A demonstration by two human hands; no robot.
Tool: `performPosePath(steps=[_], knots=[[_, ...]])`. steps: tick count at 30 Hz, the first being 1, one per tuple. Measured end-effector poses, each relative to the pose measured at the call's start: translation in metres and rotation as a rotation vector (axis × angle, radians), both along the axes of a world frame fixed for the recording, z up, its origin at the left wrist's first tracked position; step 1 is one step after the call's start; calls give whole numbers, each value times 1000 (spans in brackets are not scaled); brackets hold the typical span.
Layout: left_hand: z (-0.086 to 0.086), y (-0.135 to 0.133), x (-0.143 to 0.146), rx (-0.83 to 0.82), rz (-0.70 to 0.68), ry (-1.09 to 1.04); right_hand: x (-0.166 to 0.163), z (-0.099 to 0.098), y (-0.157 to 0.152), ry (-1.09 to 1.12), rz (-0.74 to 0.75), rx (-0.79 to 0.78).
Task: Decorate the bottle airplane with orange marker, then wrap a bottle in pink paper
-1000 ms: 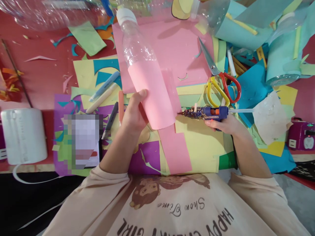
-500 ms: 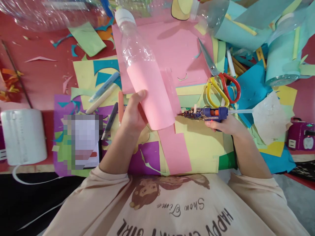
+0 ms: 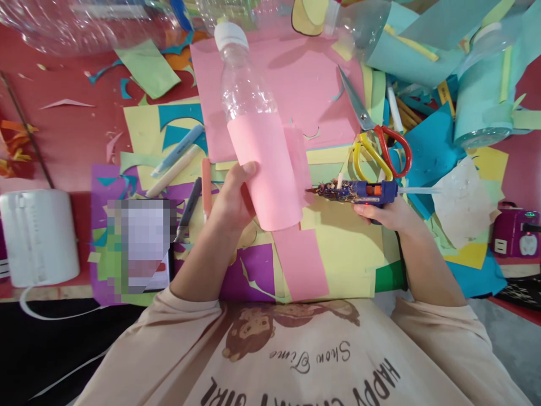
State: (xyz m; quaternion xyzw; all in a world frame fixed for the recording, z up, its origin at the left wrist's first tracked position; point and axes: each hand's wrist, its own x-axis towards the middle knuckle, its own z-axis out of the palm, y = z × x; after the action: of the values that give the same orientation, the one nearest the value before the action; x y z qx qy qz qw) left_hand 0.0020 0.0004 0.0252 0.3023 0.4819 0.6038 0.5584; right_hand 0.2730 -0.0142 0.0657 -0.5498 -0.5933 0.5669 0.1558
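A clear plastic bottle (image 3: pixel 245 84) with a white cap tilts up and to the left, and pink paper (image 3: pixel 268 175) wraps its lower part. My left hand (image 3: pixel 236 197) is closed round the bottle from the left, its thumb on the paper. A loose pink paper flap (image 3: pixel 298 160) stands off the bottle's right side. In my right hand (image 3: pixel 389 214) is a blue glue gun (image 3: pixel 359 192) with a clear glue stick in its back. Its dirty nozzle points left, close beside the flap; I cannot tell if they touch. My right fingers are partly hidden beneath the gun.
Scissors (image 3: pixel 372 129) with red and yellow handles lie above the glue gun. Several markers (image 3: pixel 180 149) and paper scraps surround a phone (image 3: pixel 147 242) at left. A white box (image 3: pixel 40 237) sits far left. A bottle wrapped in light teal paper (image 3: pixel 484 101) stands upper right.
The bottle has shifted slightly right and down and stands a little more upright. My left hand moved with it. The glue gun has shifted slightly right and its tip is a bit higher.
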Motion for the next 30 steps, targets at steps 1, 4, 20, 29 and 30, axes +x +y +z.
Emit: performPosePath(steps=[1,4,20,29,30], knots=[[0,0,0,-13,-23,-2,0,0,0,1,-17,-6],[2,-1,1,-65,-108,-20,2,-3,-1,11,-57,-24],[10,-2,7,-213,-287,-76,5,-12,-3,81,-169,-48],[9,-3,7,-174,-219,-122,10,-12,0,108,-161,-18],[8,-3,7,-175,-220,-123,10,-11,0,119,-164,-13]])
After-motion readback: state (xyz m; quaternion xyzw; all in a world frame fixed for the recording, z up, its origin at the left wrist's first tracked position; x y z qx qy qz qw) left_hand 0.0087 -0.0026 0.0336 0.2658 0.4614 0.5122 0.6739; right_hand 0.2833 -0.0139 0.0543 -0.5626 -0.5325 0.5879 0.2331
